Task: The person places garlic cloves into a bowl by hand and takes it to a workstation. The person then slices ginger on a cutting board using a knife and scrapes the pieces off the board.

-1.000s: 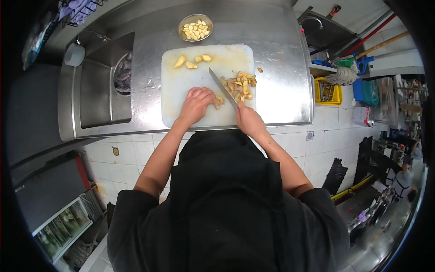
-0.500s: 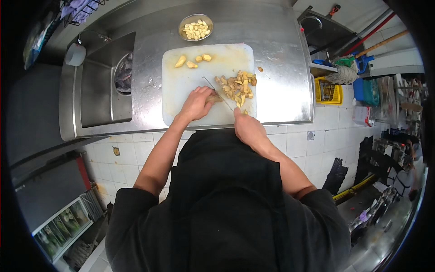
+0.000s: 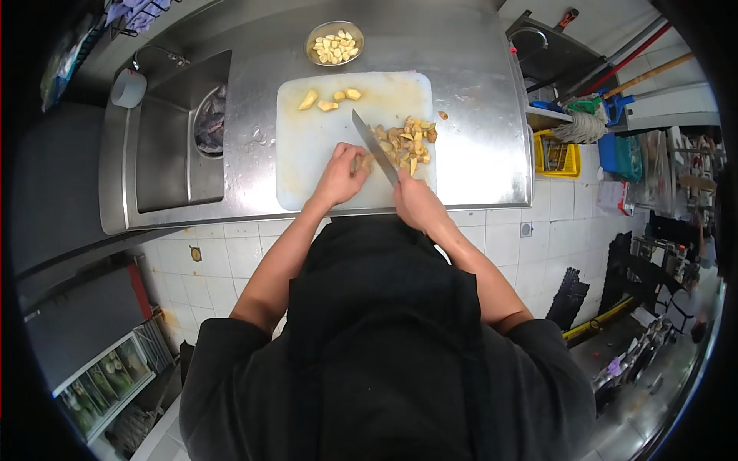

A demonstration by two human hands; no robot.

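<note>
My left hand (image 3: 338, 178) is closed on a piece of ginger (image 3: 364, 163) on the white cutting board (image 3: 304, 161). My right hand (image 3: 419, 203) grips the handle of a knife (image 3: 373, 146), whose blade points up and left with its flat side showing. That blade lies between the held ginger and a heap of ginger peels and offcuts (image 3: 415, 138) on the board's right side. Several peeled ginger pieces (image 3: 308, 100) lie near the board's far left corner. Beyond the board stands a metal bowl (image 3: 335, 64) of peeled garlic cloves (image 3: 336, 46).
The board rests on a steel counter (image 3: 484, 154). A sink (image 3: 165, 169) with a round basin of dark contents (image 3: 210, 123) is at the left. One small brown scrap (image 3: 443, 115) sits right of the board. A yellow crate (image 3: 559, 156) and a mop (image 3: 584, 127) are farther right.
The knife has turned so its flat side shows, and it has moved slightly toward the peel heap with my right hand. My left hand, still on the ginger, has shifted a little.
</note>
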